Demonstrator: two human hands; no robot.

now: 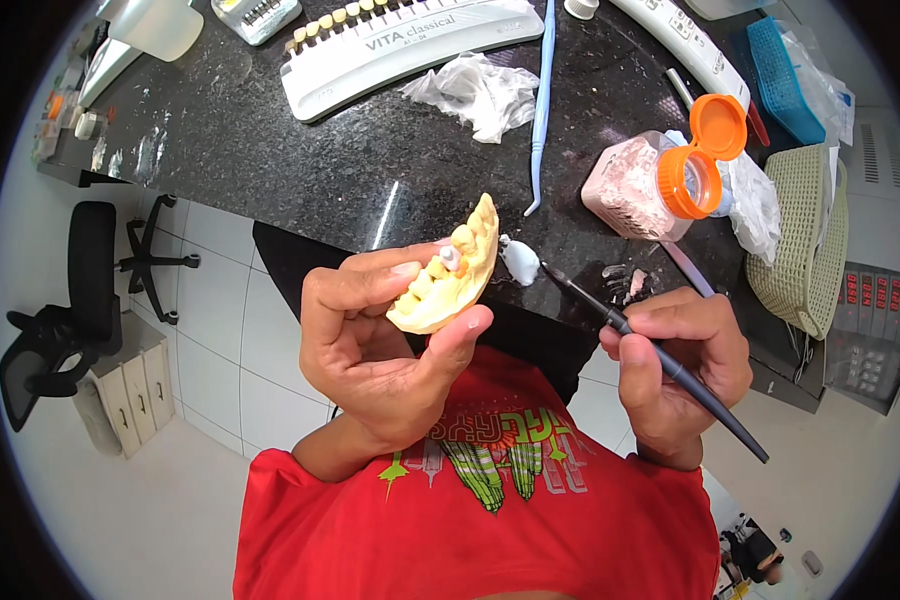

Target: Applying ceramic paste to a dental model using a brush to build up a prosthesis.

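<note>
Head-worn fisheye, steeply downward, close.

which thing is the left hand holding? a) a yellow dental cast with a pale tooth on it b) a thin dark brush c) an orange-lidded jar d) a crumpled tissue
a: the left hand grips the yellow dental cast between thumb and fingers, while the thin dark brush is in the right hand and the orange-lidded jar sits on the dark counter.

The yellow plaster tooth model point(448, 280) sits tilted, its arch running toward one o'clock, one whitish tooth near the top. The thin dark brush point(660, 362) points toward ten o'clock, at four o'clock from the model.
</note>
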